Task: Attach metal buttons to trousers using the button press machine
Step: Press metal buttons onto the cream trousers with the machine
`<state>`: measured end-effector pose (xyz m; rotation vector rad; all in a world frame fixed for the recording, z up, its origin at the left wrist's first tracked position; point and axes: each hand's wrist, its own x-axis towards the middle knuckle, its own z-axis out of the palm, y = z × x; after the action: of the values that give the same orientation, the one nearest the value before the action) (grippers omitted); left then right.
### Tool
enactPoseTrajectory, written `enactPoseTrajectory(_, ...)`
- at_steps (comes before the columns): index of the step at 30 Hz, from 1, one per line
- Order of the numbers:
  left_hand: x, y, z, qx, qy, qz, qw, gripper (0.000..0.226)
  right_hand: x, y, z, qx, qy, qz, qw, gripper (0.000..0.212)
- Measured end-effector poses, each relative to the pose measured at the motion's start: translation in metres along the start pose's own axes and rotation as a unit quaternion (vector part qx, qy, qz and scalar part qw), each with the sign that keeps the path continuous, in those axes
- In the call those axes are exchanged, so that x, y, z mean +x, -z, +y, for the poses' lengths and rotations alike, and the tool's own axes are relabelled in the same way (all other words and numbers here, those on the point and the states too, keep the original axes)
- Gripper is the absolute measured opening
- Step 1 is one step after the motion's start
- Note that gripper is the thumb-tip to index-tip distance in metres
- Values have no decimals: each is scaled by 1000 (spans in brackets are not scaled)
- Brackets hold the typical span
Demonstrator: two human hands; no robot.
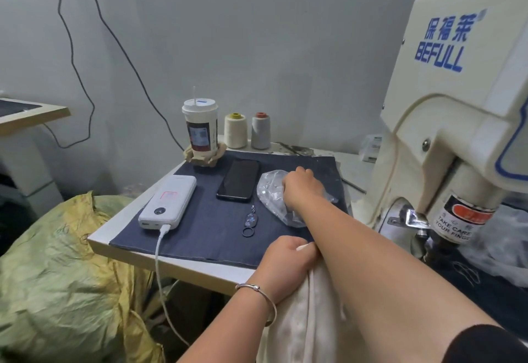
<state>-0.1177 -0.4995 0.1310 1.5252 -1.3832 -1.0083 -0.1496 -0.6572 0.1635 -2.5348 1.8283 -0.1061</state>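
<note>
Beneath the right hand (301, 188), whose hidden fingers dig into the clear button bag (273, 196), grip cannot be judged; the left hand (288, 259) clutches cream trousers (297, 319) nearer the body. Buttons could spill from crinkly plastic.

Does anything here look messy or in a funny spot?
A little. The paper drink cup with a straw stands in a crumpled cardboard holder beside the black phone and white power bank, so a spill could wet them. Nothing looks spilled or broken.
</note>
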Motion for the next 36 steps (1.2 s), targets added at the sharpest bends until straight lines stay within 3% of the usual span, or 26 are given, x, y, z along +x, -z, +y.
enactPoseTrajectory(9, 0, 0, 1, 7, -5, 7, 1000, 39, 1, -3, -2, 64, -12, 20, 998, 38)
enactPoseTrajectory(23, -5, 1, 4, -1, 3, 1, 1000, 45, -4, -3, -2, 34, -1, 40, 999, 34)
enactPoseTrajectory(33, -6, 0, 8, -7, 11, 1, 1000, 47, -34, 19, 3, 24, 63, 155, 986, 12)
enactPoseTrajectory(36, -8, -1, 12, -1, 21, 0, 1000, 44, -58, 25, 10, 58, 58, 177, 981, 16)
